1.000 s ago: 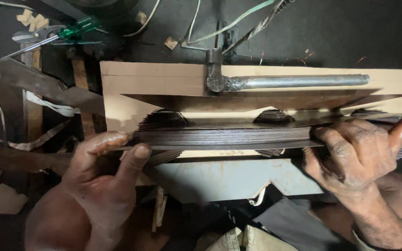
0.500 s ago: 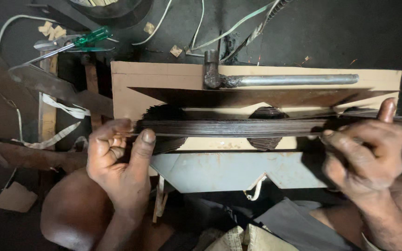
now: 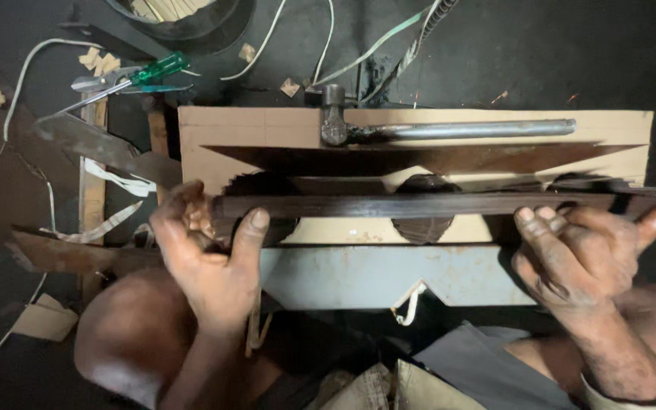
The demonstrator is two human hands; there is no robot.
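Left hand (image 3: 210, 262) clamped round left end of dark strip bundle (image 3: 419, 205); right hand (image 3: 578, 254) grasps right end, thumb raised. Since a second ago strips squared from fanned into tight stack, above both hands' palms. Hammer (image 3: 449, 130) beyond, untouched.

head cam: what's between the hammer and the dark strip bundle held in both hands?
In the head view, a long dark pointed metal sheet lies on the tan board, between the metal hammer and the dark bundle of thin strips.
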